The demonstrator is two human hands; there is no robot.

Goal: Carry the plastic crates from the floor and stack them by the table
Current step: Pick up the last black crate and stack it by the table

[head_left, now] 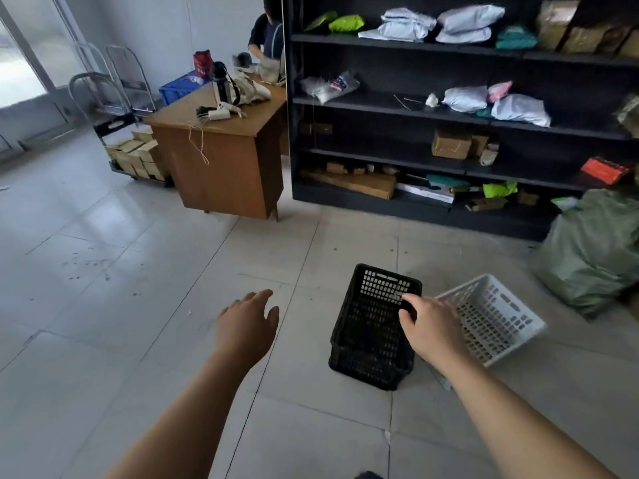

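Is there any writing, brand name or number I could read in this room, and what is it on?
No text here is legible.
Red bag on the table: pale marks, too blurred to read.
Packet on the shelving: red and blue print, too blurred.
Orange box, lower down: dark marks, too small.
Black crate and white crate: no label shows.

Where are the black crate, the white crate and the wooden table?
black crate (366, 344): head view, on its mesh floor.
white crate (498, 316): head view, on its perforated inside.
wooden table (221, 167): head view, on its front panel.
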